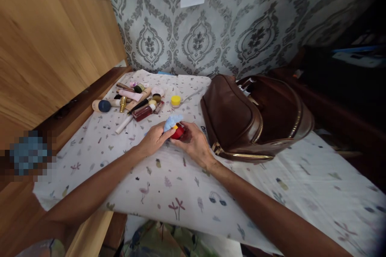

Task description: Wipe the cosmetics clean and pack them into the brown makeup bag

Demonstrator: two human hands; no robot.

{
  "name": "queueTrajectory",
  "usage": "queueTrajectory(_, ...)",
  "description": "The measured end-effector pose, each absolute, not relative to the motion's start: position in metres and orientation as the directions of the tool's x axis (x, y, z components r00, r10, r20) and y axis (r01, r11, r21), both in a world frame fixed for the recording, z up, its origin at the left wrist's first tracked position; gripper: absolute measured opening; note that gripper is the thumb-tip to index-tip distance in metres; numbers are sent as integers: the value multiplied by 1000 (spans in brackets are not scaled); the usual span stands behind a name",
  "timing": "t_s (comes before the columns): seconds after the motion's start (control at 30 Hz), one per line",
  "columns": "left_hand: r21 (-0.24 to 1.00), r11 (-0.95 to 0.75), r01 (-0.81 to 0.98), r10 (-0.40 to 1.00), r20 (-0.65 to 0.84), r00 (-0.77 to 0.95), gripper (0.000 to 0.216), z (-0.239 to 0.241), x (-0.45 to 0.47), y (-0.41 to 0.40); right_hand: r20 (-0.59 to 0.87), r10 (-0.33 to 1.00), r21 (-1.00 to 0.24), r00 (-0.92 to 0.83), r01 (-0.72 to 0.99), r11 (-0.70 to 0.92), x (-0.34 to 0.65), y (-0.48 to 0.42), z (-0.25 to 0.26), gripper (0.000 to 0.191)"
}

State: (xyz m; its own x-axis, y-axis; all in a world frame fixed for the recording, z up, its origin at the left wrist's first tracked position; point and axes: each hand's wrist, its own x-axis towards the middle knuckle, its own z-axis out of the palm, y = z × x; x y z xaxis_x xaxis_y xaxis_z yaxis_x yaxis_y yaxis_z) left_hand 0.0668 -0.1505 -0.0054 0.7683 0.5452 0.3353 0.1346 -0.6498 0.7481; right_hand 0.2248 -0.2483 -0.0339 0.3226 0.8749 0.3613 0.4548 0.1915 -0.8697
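My left hand (155, 138) is closed on a crumpled light blue cloth (173, 121). It presses the cloth against a small round red container (177, 131) with a bit of yellow on it, whose exact kind I cannot make out. Fingers of my right hand (197, 144) wrap the container from the other side. Both hands are held together just above the patterned cloth cover (169, 184). Beyond them is a small jar with a yellow lid (175, 100). To the right, close to my right hand, stands a brown leather bag (232, 116), its zip undone and some items inside.
A pile of cosmetics lies at the back left, with a bottle of dark red liquid (143, 113), a pink tube (130, 95) and a bottle with a dark blue cap (101, 106). A wooden panel (60, 28) rises on the left. Patterned wallpaper (197, 40) covers the wall behind.
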Motion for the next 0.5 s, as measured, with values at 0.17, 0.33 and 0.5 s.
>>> queueTrajectory(0.17,636,-733,241,553,351,756,44,-6,64,-150,179,947,-978,267,148,144,220,-251,-27,50)
queueTrajectory(0.33,605,-773,192,533,454,714,41,-7,62,-153,58,980,-984,191,-154,89,220,-252,-17,47)
queueTrajectory(0.5,610,-782,127,518,523,677,33,-8,64,-160,-4,986,-969,164,-244,36,222,-253,-15,51)
